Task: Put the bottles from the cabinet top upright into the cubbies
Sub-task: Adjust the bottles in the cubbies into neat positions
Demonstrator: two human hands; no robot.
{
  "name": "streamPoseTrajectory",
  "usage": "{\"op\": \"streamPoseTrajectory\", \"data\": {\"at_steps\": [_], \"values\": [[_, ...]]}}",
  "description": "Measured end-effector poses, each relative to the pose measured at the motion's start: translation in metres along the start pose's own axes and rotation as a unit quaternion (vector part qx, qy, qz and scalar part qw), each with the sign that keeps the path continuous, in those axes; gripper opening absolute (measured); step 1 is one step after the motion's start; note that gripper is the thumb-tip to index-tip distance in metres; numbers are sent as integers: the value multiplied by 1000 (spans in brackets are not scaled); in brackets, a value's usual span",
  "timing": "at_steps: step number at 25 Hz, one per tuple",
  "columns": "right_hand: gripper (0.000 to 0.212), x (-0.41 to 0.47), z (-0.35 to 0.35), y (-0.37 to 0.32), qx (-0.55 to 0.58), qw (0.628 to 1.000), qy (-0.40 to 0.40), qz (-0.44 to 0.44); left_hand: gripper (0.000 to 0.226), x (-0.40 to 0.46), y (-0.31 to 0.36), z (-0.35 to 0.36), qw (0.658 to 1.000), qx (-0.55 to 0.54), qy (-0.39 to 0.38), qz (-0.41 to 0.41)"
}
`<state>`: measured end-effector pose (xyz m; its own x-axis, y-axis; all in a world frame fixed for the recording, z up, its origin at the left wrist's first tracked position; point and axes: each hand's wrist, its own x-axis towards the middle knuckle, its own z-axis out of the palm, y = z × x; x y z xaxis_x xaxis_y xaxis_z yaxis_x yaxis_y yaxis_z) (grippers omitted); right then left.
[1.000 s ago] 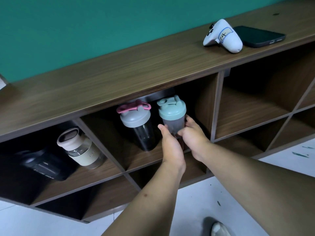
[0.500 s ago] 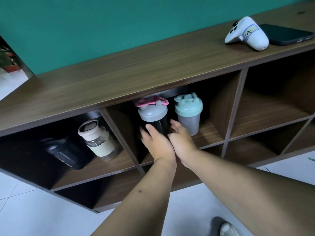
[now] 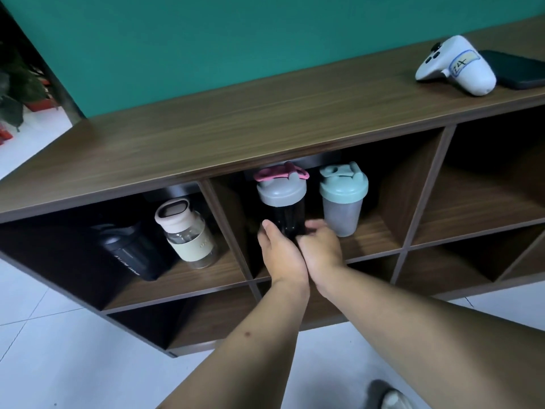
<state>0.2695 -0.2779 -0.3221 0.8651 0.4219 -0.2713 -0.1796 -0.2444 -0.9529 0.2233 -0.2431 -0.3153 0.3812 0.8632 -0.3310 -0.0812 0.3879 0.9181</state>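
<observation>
Evidently, the dark bottle (image 3: 287, 215), left of the mint bottle (image 3: 343, 202), was clasped by both hands' fingers (image 3: 269, 228); straightening, then release, seemed due.

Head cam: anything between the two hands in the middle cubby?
The dark shaker bottle, upright; left hand and right hand cup its lower body.

Teal wall (image 3: 206, 39) behind a walnut cubby cabinet (image 3: 236, 125) — pale tiled floor (image 3: 59, 364)
</observation>
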Motion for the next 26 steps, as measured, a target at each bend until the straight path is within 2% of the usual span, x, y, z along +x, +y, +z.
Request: {"op": "streamPoseTrajectory", "data": {"at_steps": [1, 3, 6, 8, 10, 12, 13, 14, 17, 21, 22, 24, 26], "values": [[22, -5, 5, 0, -51, 998, 23, 9, 58, -6, 4, -7, 1000, 15, 15, -7], [8, -19, 19, 0, -116, 993, 6, 25, 56, -13, 8, -28, 999, 37, 38, -11], [19, -44, 45, 7, -161, 982, -91, 44, 53, -18, 7, -72, 995, 92, 39, 27], [22, -66, 58, 11, -165, 972, -161, 37, 53, -25, 6, -102, 985, 164, 36, 44], [23, -83, 73, 10, -181, 964, -192, 11, 49, -27, 13, -130, 979, 189, 52, 60], [19, -92, 95, 0, -168, 967, -191, -19, 46, -17, 31, -150, 981, 162, 79, 70], [10, -93, 107, -6, -134, 974, -182, -26, 46, -7, 38, -156, 983, 140, 86, 79], [10, -93, 119, -14, -94, 978, -181, -31, 47, 5, 45, -161, 986, 115, 85, 83], [59, -85, 147, -31, 6, 982, -185, -31, 56, 42, 56, -168, 995, 38, 55, 68], [92, -62, 167, -33, -30, 992, -118, -17, 94, 83, 47, -176, 998, -50, 39, -7], [95, -59, 173, -29, -33, 994, -107, -8, 92, 87, 46, -176, 998, -59, 30, -15], [93, -58, 181, -22, -19, 995, -100, -6, 71, 84, 50, -175, 997, -74, 19, -17], [77, -54, 190, -12, -6, 995, -99, -22, 68, 85, 53, -176, 997, -76, 14, -25]]}}
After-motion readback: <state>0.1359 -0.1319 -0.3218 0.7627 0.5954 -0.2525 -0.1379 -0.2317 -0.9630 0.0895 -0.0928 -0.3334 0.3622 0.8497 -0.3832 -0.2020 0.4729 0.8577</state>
